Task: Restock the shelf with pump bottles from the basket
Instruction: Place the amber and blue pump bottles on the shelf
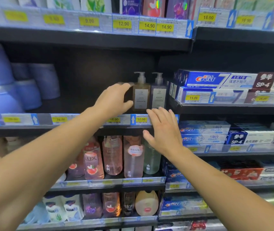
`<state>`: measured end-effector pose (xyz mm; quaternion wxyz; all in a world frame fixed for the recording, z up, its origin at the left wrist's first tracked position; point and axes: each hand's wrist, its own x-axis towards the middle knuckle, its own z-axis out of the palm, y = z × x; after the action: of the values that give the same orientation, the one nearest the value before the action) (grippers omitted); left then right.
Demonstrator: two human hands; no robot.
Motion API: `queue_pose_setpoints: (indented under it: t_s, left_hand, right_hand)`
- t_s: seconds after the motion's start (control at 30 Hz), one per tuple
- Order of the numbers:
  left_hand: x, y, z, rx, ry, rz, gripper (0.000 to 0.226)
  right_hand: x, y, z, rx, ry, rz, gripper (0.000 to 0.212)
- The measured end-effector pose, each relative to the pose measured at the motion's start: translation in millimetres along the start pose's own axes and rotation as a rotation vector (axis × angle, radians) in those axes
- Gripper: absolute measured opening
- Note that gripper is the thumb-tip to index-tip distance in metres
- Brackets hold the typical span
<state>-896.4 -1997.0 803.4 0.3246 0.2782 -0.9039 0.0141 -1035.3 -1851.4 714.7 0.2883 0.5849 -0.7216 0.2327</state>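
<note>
Head camera faces the shelf [86,120] straight on, at arm's reach.

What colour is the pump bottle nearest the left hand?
Amber-brown with a white label, seen in the head view: pump bottle.

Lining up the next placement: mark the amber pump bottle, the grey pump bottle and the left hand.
amber pump bottle [141,97], head view, label.
grey pump bottle [158,97], head view, label.
left hand [114,99], head view, back of hand.

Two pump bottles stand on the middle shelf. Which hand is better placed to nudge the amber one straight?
Left. The left hand is at the amber bottle, fingers spread beside it. The right hand hovers lower, open, by the shelf edge below the grey bottle.
</note>
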Motion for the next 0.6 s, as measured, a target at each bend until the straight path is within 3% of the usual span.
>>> queue_pose_setpoints:
  t_s: [0.27,0.6]
  left_hand:
    - [-149.3,-56.9,-22.0,-0.021,0.08,0.114,0.058]
    - [-389.2,-154.8,-22.5,-0.011,-0.236,0.053,0.061]
  right_hand:
    - [-55.5,-83.3,13.2,0.034,-0.005,0.011,0.069]
    - [-193.6,-250.6,77.4,0.058,-0.399,-0.044,0.068]
